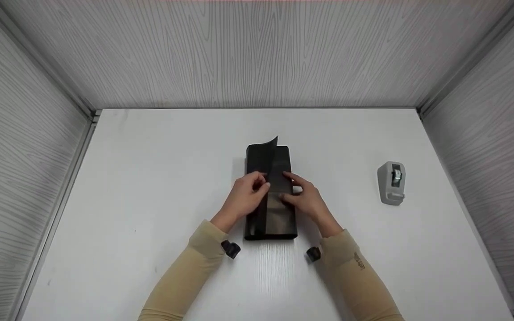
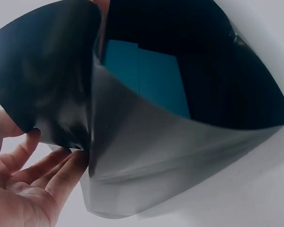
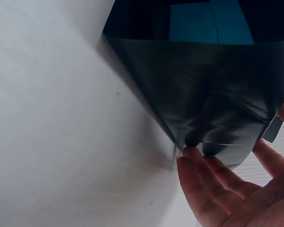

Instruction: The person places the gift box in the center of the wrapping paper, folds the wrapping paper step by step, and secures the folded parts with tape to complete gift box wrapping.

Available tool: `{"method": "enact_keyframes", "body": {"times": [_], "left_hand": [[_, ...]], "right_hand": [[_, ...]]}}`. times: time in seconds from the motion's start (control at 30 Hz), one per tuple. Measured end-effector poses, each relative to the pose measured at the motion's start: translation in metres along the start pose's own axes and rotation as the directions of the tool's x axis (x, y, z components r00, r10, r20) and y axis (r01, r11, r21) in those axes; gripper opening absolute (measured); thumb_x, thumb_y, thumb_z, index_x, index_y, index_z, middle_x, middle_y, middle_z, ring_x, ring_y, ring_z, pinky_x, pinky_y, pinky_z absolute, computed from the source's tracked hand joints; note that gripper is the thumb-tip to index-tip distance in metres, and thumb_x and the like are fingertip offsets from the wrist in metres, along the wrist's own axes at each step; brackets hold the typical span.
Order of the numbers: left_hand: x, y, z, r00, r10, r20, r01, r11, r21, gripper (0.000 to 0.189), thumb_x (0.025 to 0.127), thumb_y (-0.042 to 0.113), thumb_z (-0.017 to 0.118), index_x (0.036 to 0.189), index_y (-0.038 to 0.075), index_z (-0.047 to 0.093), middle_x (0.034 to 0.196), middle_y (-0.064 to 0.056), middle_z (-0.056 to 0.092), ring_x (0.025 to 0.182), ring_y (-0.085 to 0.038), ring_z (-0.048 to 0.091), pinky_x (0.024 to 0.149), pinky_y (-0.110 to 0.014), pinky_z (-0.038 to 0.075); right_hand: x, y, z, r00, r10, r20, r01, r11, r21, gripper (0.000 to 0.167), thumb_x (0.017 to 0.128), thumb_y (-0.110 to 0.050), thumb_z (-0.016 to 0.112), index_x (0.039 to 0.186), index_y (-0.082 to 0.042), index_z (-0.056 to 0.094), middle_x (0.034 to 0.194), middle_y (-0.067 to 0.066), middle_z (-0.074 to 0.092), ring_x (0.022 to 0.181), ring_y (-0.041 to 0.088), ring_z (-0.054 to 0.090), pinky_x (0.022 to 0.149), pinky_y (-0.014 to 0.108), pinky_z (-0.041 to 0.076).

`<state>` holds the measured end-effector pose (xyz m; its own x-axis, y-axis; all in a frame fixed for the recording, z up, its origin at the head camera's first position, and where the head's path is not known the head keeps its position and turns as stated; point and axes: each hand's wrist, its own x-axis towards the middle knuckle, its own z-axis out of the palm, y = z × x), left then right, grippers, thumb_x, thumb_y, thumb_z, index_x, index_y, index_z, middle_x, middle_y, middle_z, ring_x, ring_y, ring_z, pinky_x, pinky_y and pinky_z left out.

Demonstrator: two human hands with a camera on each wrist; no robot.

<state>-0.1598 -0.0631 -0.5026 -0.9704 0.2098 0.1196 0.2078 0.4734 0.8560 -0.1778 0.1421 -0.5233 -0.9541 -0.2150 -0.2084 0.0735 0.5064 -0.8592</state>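
Observation:
A long black paper wrap [image 1: 281, 218] lies upright on the white table, its far corner curling up off the top. In the left wrist view a blue box [image 2: 158, 82] shows inside the open end of the black paper. My left hand [image 1: 247, 195] pinches the edge of the loose flap near the middle of the wrap. On the right side, my right hand [image 1: 309, 199] rests against the wrap with thumb and forefinger spread on its top face. The right wrist view shows its other fingers [image 3: 217, 184] touching the paper's side.
A grey tape dispenser [image 1: 391, 183] stands on the right part of the white table [image 1: 159, 178]. Wood-grain panels [image 1: 257, 53] enclose the table at the back and both sides. Small black cameras [image 1: 230, 249] sit at the wrists over tan sleeves.

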Motion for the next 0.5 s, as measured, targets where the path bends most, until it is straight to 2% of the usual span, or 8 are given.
{"method": "enact_keyframes", "body": {"times": [0.1,0.23,0.33,0.5], "left_hand": [[-0.0003,-0.0007,0.0011,1.0,0.003,0.019,-0.004,0.999,0.049,0.012,0.098,0.017,0.06,0.087,0.012,0.059,0.107,-0.008,0.065,0.095,-0.019,0.061,0.085,-0.035,0.049],[-0.0011,-0.0004,0.0013,0.999,0.01,0.043,-0.015,0.994,0.105,0.011,0.098,0.017,0.06,0.09,0.01,0.06,0.088,-0.003,0.059,0.079,-0.019,0.054,0.078,-0.036,0.048],[-0.0015,0.0007,0.0012,0.998,0.018,0.053,-0.025,0.99,0.139,0.012,0.098,0.019,0.06,0.092,0.009,0.062,0.088,-0.003,0.059,0.078,-0.019,0.054,0.079,-0.037,0.048],[-0.0021,0.0023,0.0021,0.997,0.024,0.068,-0.037,0.981,0.191,0.016,0.1,0.022,0.058,0.096,0.007,0.063,0.097,-0.007,0.064,0.086,-0.02,0.058,0.083,-0.037,0.049]], "right_hand": [[-0.0002,0.0004,-0.0004,1.0,-0.005,0.004,0.005,1.0,0.006,0.066,0.086,-0.016,0.075,0.146,-0.022,0.049,0.139,0.019,0.051,0.11,0.037,0.061,0.086,0.042,0.051],[0.0005,0.002,-0.0006,1.0,-0.013,0.003,0.013,1.0,0.005,0.066,0.086,-0.016,0.074,0.146,-0.021,0.049,0.139,0.02,0.05,0.111,0.038,0.061,0.086,0.043,0.051],[0.0008,0.0035,-0.0004,1.0,-0.018,0.008,0.018,1.0,0.0,0.065,0.087,-0.017,0.073,0.147,-0.022,0.048,0.141,0.018,0.049,0.112,0.037,0.06,0.087,0.043,0.051],[0.0,0.0064,-0.001,0.998,-0.049,0.036,0.05,0.999,-0.009,0.065,0.09,-0.019,0.072,0.149,-0.022,0.045,0.14,0.015,0.05,0.11,0.032,0.062,0.087,0.041,0.051]]}}
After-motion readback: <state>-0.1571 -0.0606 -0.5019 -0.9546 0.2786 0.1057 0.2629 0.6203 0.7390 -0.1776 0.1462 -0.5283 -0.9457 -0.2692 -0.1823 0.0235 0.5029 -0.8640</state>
